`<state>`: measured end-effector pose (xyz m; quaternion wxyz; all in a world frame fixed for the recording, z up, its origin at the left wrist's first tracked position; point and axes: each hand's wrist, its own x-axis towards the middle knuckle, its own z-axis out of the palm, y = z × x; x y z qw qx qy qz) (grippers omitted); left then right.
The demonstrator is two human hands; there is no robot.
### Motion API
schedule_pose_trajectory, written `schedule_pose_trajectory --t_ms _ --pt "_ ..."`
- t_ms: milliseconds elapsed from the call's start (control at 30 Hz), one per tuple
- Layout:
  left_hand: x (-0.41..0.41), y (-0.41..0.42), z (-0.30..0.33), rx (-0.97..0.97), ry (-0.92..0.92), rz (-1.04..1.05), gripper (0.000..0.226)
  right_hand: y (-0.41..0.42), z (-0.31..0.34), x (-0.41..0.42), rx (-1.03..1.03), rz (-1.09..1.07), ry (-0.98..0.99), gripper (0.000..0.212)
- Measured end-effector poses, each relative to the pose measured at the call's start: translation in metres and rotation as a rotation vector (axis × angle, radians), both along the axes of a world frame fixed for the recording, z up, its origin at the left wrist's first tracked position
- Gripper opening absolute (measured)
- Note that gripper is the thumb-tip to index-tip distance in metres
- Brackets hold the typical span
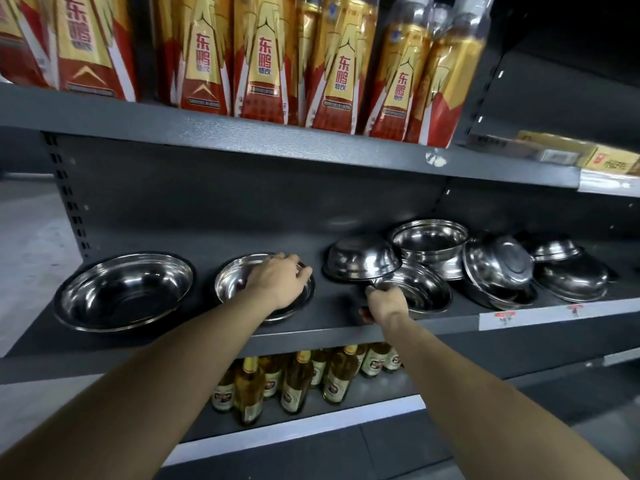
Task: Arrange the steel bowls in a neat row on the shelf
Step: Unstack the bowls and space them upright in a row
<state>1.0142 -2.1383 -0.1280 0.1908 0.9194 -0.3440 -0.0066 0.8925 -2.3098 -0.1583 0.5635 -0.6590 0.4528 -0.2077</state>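
Shelf: the dark grey metal middle shelf (332,320) is being worked, and 2 steel bowls are already seen set upright and apart along its left half.
Row start: the wide shiny steel bowl at the far left (121,289) is stood rim-up at 9 o'clock of the second steel bowl (235,282), a spacing judged to be the pattern for the row.
Left hand: the left hand (278,284) is laid over the right side of the second bowl, fingers curled down over its far rim; the bowl is gripped, probably to be nudged into line.
Pile: the jumbled heap of steel bowls (491,265) is seen at 3 o'clock, some overturned, some tilted, several leaning on each other, so most sorting is judged undone.
Right hand: the right hand (384,301) is clenched on the near rim of the upright steel bowl at the heap's front (415,289), thumb side up; an overturned steel bowl (360,259) is resting partly on it at 11 o'clock.
Reason for hold: a rim grip is judged right for dragging that bowl free.
Risk: the overturned bowl may slide off.
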Motion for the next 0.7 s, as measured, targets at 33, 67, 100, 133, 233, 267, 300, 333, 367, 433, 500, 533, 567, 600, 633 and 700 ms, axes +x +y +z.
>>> schedule_pose_trajectory --t_ms 33,67,100,133,233,267,300,333,367,433,500,533,567,600,633,700 --pt "-0.001 -0.008 -0.001 0.001 0.006 -0.009 0.053 -0.008 0.001 -0.002 0.004 -0.013 -0.002 0.027" --pt "-0.002 -0.016 -0.002 -0.001 0.010 -0.017 0.053 -0.015 0.002 -0.003 0.008 -0.021 -0.002 0.028" --pt "-0.003 -0.024 -0.003 -0.004 0.014 -0.023 0.053 -0.023 0.002 -0.004 0.011 -0.024 -0.001 0.030" --pt "-0.003 -0.033 -0.004 -0.008 0.019 -0.027 0.053 -0.030 0.003 -0.005 0.012 -0.022 -0.002 0.031" --pt "-0.004 -0.060 -0.006 -0.014 0.033 -0.036 0.055 -0.051 0.003 -0.004 -0.010 -0.007 -0.034 0.023" --pt "-0.004 -0.069 -0.007 -0.015 0.038 -0.034 0.056 -0.058 0.003 -0.003 -0.013 -0.003 -0.045 0.020" --pt "-0.004 -0.079 -0.009 -0.013 0.046 -0.028 0.057 -0.066 0.003 -0.001 -0.013 -0.002 -0.054 0.019" --pt "-0.005 -0.089 -0.010 -0.008 0.057 -0.021 0.058 -0.075 0.003 0.000 -0.010 0.001 -0.060 0.019" --pt "-0.005 -0.098 -0.012 -0.003 0.072 -0.011 0.059 -0.085 0.003 0.002 -0.009 0.005 -0.065 0.021" --pt "-0.004 -0.118 -0.017 -0.008 0.110 0.023 0.058 -0.103 0.005 0.007 -0.041 0.022 -0.054 0.025" --pt "-0.003 -0.135 -0.023 -0.044 0.172 0.072 0.058 -0.119 0.006 0.014 -0.096 0.040 -0.047 0.027" --pt "-0.003 -0.142 -0.026 -0.069 0.212 0.099 0.060 -0.126 0.006 0.018 -0.107 0.052 -0.054 0.027" --pt "-0.002 -0.149 -0.028 -0.090 0.253 0.128 0.064 -0.132 0.006 0.022 -0.102 0.065 -0.068 0.025" --pt "-0.001 -0.156 -0.031 -0.100 0.284 0.156 0.067 -0.138 0.007 0.027 -0.082 0.067 -0.087 0.022" --pt "0.000 -0.162 -0.033 -0.107 0.301 0.182 0.069 -0.142 0.008 0.031 -0.061 0.048 -0.103 0.021" --pt "0.003 -0.170 -0.037 -0.110 0.305 0.224 0.070 -0.151 0.010 0.037 -0.022 -0.018 -0.117 0.037"
